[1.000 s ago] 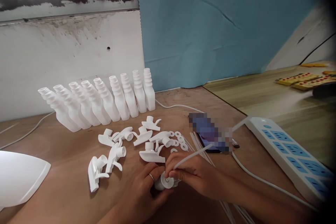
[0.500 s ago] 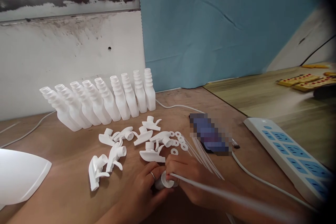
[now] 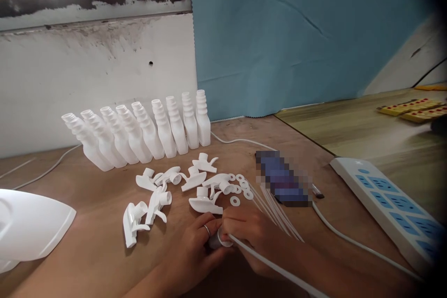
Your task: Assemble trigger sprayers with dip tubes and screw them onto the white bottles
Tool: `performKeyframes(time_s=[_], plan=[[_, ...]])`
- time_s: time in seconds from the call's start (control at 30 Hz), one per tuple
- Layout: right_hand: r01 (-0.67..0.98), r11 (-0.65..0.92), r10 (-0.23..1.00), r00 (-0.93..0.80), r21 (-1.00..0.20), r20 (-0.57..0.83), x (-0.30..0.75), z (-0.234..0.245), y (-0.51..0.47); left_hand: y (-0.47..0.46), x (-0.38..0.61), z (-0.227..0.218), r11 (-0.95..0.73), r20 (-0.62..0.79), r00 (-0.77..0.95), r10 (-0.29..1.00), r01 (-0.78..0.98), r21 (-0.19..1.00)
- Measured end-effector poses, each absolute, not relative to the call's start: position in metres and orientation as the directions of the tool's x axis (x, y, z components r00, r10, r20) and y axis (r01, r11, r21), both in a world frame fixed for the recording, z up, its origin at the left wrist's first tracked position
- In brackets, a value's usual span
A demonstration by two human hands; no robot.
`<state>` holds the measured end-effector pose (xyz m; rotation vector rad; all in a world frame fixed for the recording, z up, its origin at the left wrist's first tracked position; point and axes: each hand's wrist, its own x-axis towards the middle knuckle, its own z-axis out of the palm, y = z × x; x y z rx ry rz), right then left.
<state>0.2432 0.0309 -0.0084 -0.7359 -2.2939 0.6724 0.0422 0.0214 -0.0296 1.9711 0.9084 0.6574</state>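
Note:
My left hand (image 3: 188, 252), a ring on one finger, is closed around a white trigger spray head (image 3: 215, 241) low in the middle of the view. The spray head's round collar faces me, and its body is mostly hidden by the fingers. With my right hand (image 3: 249, 230) I pinch a thin white dip tube (image 3: 275, 267) close to its end at the collar. How deep the tube sits in the collar is hidden. Beyond my hands lie several loose trigger spray heads (image 3: 204, 204) and a group of flat white washers (image 3: 235, 201).
A row of white bottles (image 3: 172, 123) stands along the wall. More dip tubes (image 3: 279, 212) lie right of the washers, beside a pixelated phone-like object (image 3: 284, 179). A power strip (image 3: 387, 205) with its cable is at right. A curved white plastic piece (image 3: 33, 226) is at left.
The view has shifted slightly, so the things on the table appear a little further right. Both hands keep their grip, and the tube's free part now hangs lower and steeper.

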Motion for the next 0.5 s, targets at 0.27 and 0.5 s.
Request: performKeyframes(time_s=[0.27,0.5], plan=[[0.252,0.237,0.891,-0.441,-0.938,0.107,0.258,-0.002,0.036,0.018,0.042,-0.032,-0.136,0.048,0.396,0.917,0.199,0.97],[-0.105,-0.106,0.937,-0.345,-0.989,-0.063,0.263,-0.002,0.035,0.028,0.025,-0.01,-0.496,0.39,0.337,0.857,0.334,0.802]])
